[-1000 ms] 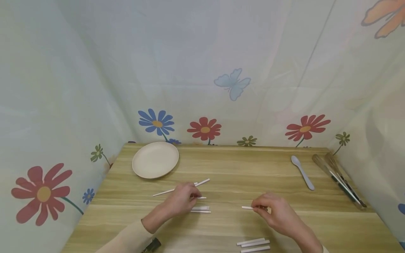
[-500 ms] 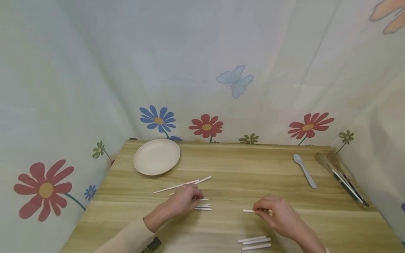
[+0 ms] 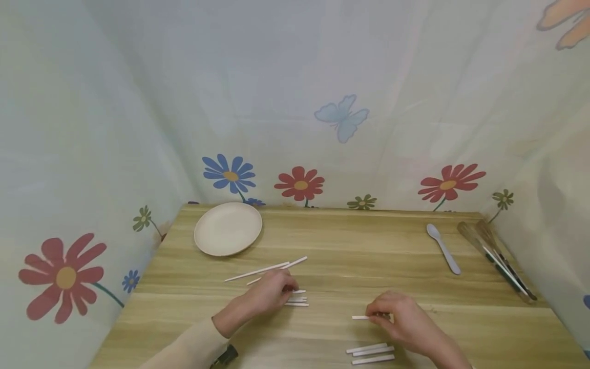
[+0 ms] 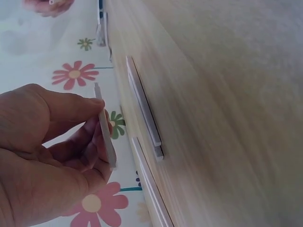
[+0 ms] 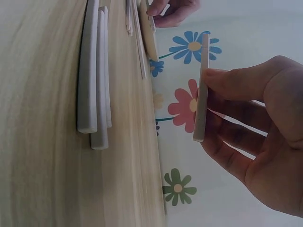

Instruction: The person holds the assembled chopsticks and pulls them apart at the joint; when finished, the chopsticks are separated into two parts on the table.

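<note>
My left hand [image 3: 272, 291] pinches a short white chopstick piece [image 4: 108, 137] between thumb and fingers. The piece has a narrower peg-like end, seen in the left wrist view. It hovers close over a few similar white pieces [image 3: 297, 304] on the table. To the right, my right hand [image 3: 400, 319] holds another chopstick piece [image 5: 202, 101], thicker and blunt-ended, by thumb and fingertips. In the head view its free end points left, towards the left hand, with a wide gap between the two. Three thick white pieces [image 3: 373, 360] lie just below the right hand.
Two long white chopsticks [image 3: 258, 271] lie crossed behind the left hand. A cream plate [image 3: 228, 229] stands at the back left of the wooden table [image 3: 350, 246]. At right are a pale spoon [image 3: 443, 248] and some brush-like utensils [image 3: 500, 264]. Flower-printed curtains surround the table.
My right hand has moved slightly towards the near edge, still holding its piece. The left hand has stayed nearly in place over its row, and the head view has shifted a little.
</note>
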Motion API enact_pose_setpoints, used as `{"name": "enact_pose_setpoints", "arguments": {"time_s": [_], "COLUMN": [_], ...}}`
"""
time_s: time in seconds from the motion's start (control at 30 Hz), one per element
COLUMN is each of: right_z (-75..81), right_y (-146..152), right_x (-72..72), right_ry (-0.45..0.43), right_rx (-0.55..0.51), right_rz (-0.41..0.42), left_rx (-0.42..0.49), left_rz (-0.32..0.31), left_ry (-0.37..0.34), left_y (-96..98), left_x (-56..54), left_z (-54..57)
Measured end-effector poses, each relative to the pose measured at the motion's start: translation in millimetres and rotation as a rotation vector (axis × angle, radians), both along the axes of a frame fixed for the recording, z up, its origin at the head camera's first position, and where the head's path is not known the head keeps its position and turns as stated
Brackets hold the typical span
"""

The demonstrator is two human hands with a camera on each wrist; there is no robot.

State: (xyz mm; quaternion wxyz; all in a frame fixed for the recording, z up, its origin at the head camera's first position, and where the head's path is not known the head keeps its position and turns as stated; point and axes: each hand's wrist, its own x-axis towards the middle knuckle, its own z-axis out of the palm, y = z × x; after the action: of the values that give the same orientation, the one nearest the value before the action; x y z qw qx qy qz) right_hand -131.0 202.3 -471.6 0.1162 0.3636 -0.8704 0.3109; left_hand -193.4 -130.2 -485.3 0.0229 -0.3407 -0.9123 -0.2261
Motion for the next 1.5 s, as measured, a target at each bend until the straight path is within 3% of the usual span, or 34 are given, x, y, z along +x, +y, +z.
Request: {"name": "enact_pose_setpoints", "arguments": {"time_s": [0.23, 0.6, 0.93, 1.13, 1.5], "right_z": [0.0, -4.3, -10.5, -13.9, -14.7], "right_y": [2.3, 4.4, 4.6, 3.8, 4.3], "right_x": [1.9, 7.1, 10.4, 11.6, 10.8], "right_ry": [0.009, 0.046, -0.046, -0.041, -0.05], "right_rx": [0.01, 0.048, 0.092, 0.093, 0.106], "right_rz": [0.019, 0.056, 0.061, 0.066, 0.075], "left_rx": [0.015, 0.012, 0.007, -0.01, -0.018], "left_rz": [0.002, -0.053, -0.054, -0.058, -0.023], "left_ry": [-0.003, 0.039, 0.055, 0.077, 0.033], "left_y": [-1.8, 0.1, 1.2, 2.4, 1.7], "left_x": [-1.6, -4.6, -5.1, -5.8, -9.5], "left_z": [0.3, -6.0, -9.6, -12.0, -20.1]}}
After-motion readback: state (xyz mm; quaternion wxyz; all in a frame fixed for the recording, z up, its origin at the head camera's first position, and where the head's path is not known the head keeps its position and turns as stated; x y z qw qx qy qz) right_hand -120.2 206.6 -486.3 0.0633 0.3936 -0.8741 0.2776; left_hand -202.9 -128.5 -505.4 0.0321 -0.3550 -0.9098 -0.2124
